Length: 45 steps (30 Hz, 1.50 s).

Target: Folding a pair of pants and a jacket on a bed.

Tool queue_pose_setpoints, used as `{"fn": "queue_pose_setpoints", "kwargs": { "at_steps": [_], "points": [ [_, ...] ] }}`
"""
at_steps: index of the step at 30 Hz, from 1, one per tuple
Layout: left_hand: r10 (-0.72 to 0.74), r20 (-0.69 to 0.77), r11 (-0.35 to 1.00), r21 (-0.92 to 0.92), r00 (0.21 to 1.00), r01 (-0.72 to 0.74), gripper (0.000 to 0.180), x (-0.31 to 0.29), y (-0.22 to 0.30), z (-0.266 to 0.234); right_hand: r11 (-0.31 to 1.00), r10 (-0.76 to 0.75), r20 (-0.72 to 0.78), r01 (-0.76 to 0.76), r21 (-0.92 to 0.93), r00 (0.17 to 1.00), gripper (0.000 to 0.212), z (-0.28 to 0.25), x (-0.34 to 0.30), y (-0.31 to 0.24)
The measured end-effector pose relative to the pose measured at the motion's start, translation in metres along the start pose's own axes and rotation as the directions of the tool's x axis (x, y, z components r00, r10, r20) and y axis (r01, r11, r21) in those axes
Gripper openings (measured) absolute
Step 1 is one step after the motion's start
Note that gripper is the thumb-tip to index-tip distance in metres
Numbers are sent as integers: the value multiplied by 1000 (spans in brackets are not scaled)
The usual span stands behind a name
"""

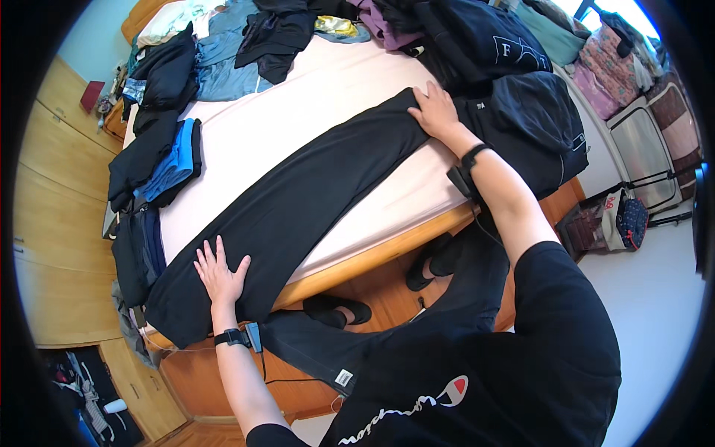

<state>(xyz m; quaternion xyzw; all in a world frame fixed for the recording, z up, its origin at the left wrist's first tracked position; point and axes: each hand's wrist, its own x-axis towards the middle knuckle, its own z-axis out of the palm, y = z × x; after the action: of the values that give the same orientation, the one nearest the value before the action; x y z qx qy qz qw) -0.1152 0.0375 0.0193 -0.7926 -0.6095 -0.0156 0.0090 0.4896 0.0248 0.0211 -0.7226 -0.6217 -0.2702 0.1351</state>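
A pair of black trousers (298,190), folded lengthwise into one long strip, lies slantwise along the near side of the bed. My left hand (222,274) rests flat on the wider end at the left, fingers spread. At the far right end, my right hand (434,112) lies over the narrower end with its fingers apart. Part of the wide end hangs over the bed's wooden edge. Whether the right thumb tucks under the cloth is hard to see.
The bed (246,141) has a pale pink sheet. Folded dark clothes (141,164) and a blue garment (173,160) are stacked along its left side. More clothes (223,56) cover the far side. A black backpack-like pile (529,127) sits right. Wooden cabinets (63,208) stand left.
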Motion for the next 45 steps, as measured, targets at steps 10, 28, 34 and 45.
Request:
{"fn": "queue_pose_setpoints", "kwargs": {
  "at_steps": [10,28,34,45],
  "points": [
    [326,-146,924,-162,934,-348,70,7,120,-3,-581,645,742,-513,632,184,47,-7,-60,-73],
    [511,20,837,-239,859,-493,98,65,287,-12,-362,746,598,-574,735,294,53,-1,20,-51],
    [368,47,144,-990,929,-7,62,59,244,10,366,508,9,-225,903,862,25,-112,37,-141],
    [-256,295,24,-950,921,311,60,17,100,10,675,-648,137,481,559,749,67,-95,-64,-285]
  ]
}}
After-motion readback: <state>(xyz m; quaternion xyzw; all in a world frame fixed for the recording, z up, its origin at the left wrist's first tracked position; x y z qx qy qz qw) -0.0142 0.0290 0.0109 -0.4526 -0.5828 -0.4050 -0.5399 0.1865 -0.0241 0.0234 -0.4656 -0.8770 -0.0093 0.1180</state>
